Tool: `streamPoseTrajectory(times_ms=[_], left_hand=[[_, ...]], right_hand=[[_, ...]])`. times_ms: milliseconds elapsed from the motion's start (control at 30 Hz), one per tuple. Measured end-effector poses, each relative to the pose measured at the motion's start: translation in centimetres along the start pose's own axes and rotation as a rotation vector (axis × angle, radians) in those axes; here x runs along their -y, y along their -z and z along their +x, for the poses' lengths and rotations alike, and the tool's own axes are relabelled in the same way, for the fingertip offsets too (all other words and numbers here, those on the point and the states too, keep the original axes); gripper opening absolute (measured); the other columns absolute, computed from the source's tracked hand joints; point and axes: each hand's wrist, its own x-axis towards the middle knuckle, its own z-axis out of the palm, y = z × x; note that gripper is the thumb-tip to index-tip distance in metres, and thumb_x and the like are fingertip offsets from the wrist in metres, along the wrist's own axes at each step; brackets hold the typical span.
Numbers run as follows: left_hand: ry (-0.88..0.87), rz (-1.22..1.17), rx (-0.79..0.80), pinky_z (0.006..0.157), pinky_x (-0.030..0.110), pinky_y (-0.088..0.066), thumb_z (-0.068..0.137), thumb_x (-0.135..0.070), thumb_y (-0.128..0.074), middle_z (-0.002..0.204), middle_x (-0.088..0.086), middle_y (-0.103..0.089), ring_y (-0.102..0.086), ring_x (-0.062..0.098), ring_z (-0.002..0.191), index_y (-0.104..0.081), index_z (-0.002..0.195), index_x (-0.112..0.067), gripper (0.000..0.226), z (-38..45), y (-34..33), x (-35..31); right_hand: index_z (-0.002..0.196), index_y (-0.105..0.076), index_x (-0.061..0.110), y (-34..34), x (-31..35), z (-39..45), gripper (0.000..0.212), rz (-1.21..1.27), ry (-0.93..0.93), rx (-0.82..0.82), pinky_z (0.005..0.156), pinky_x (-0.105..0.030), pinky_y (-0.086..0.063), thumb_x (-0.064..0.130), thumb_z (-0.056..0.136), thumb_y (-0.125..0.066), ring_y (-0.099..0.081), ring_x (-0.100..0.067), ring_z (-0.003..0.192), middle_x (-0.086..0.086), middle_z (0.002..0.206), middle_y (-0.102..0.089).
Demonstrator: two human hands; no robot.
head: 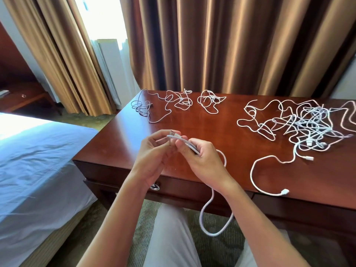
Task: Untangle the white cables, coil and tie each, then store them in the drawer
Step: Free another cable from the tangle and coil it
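White cable [212, 214] sits pinched in both my grips: left hand [154, 153] holds its plug end, right hand [202, 158] clamps the strands, loop dangling below the bench [212, 128] edge.

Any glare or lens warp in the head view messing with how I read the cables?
Head view: window light blows out; sheen streaks the desk top, yet the big cable tangle reads sharp. Wide-angle warp bends the edges. Cable between left hand and right hand is partly hidden.

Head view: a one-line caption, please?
Both hands, left and right, fold a white cable over the desk; tangled pile waits.
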Motion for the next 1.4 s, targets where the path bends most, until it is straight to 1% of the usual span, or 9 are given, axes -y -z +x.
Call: streamPoseTrajectory(times_ms=[167,267,367,567,667,833,967,1167,1400], left_hand=[[0.052,0.068,-0.041,0.077,0.029,-0.060,0.068,-0.005,-0.073,0.086,0.019,-0.071,-0.071,0.026,0.083,-0.072,0.082,-0.001,0.015,-0.3,0.6,-0.4],[0.110,0.177,0.075,0.071,0.023,-0.058,0.075,-0.002,-0.074,0.081,0.015,-0.071,-0.068,0.020,0.073,-0.076,0.082,-0.006,0.008,-0.6,1.7,-0.9],[0.116,0.251,0.149,0.074,0.025,-0.058,0.080,0.003,-0.072,0.081,0.015,-0.072,-0.069,0.020,0.072,-0.075,0.086,-0.005,0.011,-0.8,2.2,-1.6],[0.066,0.282,0.211,0.085,0.032,-0.059,0.082,-0.010,-0.075,0.096,0.023,-0.073,-0.072,0.027,0.089,-0.078,0.097,-0.008,0.015,-1.0,1.6,-1.9],[0.039,0.288,0.126,0.075,0.031,-0.061,0.086,-0.019,-0.067,0.085,0.016,-0.074,-0.072,0.023,0.078,-0.078,0.088,-0.007,0.016,-1.0,0.6,-1.7],[-0.193,0.765,0.090,0.059,0.036,-0.058,0.101,-0.014,-0.055,0.065,0.012,-0.069,-0.066,0.026,0.054,-0.068,0.083,-0.003,0.025,-0.4,0.7,-0.6],[-0.435,1.118,0.023,0.059,0.025,-0.044,0.103,-0.020,-0.049,0.051,-0.005,-0.053,-0.053,0.017,0.053,-0.059,0.076,-0.003,0.034,-0.6,0.5,0.5],[-0.221,0.947,0.153,0.052,0.020,-0.038,0.102,-0.018,-0.053,0.053,-0.006,-0.052,-0.046,0.008,0.048,-0.067,0.082,-0.012,0.025,-0.4,0.7,0.1],[-0.190,0.523,-0.131,0.046,0.017,-0.033,0.102,-0.003,-0.052,0.051,-0.003,-0.050,-0.041,0.010,0.046,-0.068,0.083,0.008,0.027,-1.2,-1.5,1.5]], right_hand=[[0.070,-0.057,0.000,0.1,0.7,-1.1,0.057,0.092,-0.038,0.027,0.046,-0.023,-0.025,0.054,0.087,-0.060,-0.029,-0.003,0.050,0.013,0.053,-0.036],[0.059,-0.051,0.014,0.1,0.4,-1.2,0.053,0.165,-0.105,0.107,0.045,-0.026,-0.023,0.056,0.091,-0.054,-0.025,-0.005,0.043,0.015,0.047,-0.030],[0.063,-0.045,0.007,0.3,0.5,-0.9,0.054,0.179,-0.169,0.127,0.043,-0.026,-0.022,0.044,0.101,-0.055,-0.023,-0.005,0.038,0.014,0.044,-0.027],[0.057,-0.049,0.017,0.8,1.0,-0.4,0.049,0.324,-0.310,0.116,0.039,-0.019,-0.020,0.032,0.103,-0.055,-0.022,-0.010,0.035,0.004,0.045,-0.027],[0.047,-0.057,0.024,0.8,1.4,-0.6,0.058,0.327,-0.289,0.136,0.039,-0.020,-0.019,0.030,0.105,-0.052,-0.022,-0.009,0.035,0.007,0.046,-0.026],[0.064,-0.052,0.004,0.2,0.1,-0.7,0.056,0.123,-0.231,0.041,0.045,-0.025,-0.023,0.044,0.103,-0.051,-0.025,-0.006,0.040,0.009,0.049,-0.028],[0.047,-0.044,0.020,0.1,-0.3,-0.7,0.062,0.140,-0.253,0.044,0.044,-0.024,-0.022,0.043,0.103,-0.051,-0.025,-0.007,0.040,0.010,0.047,-0.029],[0.069,-0.062,0.004,1.5,-0.2,-0.7,0.051,0.016,-0.183,0.100,0.048,-0.025,-0.026,0.038,0.105,-0.050,-0.032,-0.006,0.036,0.014,0.043,-0.033],[0.077,-0.058,0.000,1.2,0.9,-1.7,0.027,0.491,-0.096,-0.131,0.043,-0.014,-0.030,0.019,0.091,-0.070,-0.036,0.001,0.041,0.014,0.045,-0.046]])
